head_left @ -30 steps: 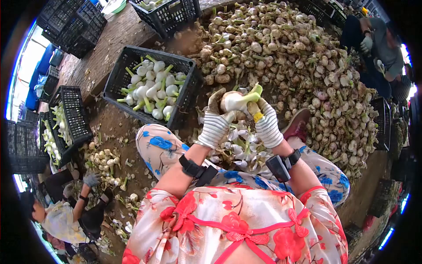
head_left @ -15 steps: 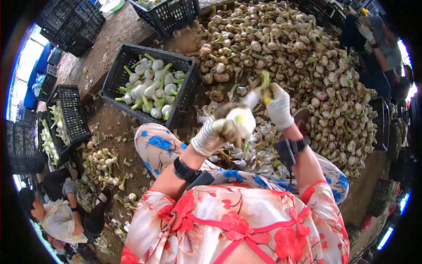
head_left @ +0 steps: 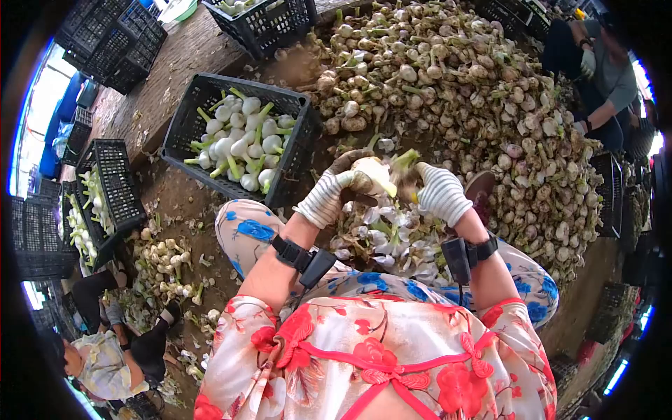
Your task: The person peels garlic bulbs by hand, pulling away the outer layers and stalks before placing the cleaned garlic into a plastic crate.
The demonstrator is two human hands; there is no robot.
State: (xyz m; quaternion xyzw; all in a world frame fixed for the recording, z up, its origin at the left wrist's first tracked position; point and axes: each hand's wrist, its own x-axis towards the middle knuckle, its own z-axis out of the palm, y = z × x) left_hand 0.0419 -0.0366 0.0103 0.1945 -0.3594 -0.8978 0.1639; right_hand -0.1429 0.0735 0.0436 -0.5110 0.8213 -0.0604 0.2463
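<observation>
A whitish garlic bulb (head_left: 371,173) is gripped in my left hand (head_left: 329,192), which wears a striped glove with dirty fingertips. My right hand (head_left: 442,196), in a similar glove, is closed just to the right of the bulb. A small yellow piece (head_left: 414,198) shows at its fingers; what it belongs to is hidden. Between the hands a greenish stem end (head_left: 406,159) with brown husk is smeared by motion. Beneath them lies a heap of garlic skins (head_left: 392,234). To the left, a black crate (head_left: 178,133) holds several clean white bulbs with green stems (head_left: 241,143).
A large pile of unpeeled garlic (head_left: 448,77) spreads ahead and right. More black crates (head_left: 115,178) stand left and at the back (head_left: 262,31). Loose bulbs (head_left: 164,262) lie at lower left. One person (head_left: 105,360) sits at left, another (head_left: 609,77) at right.
My left hand has moved up and slightly left with the bulb, turning it. My right hand has come down beside it. The person at right has lowered an arm toward the pile.
</observation>
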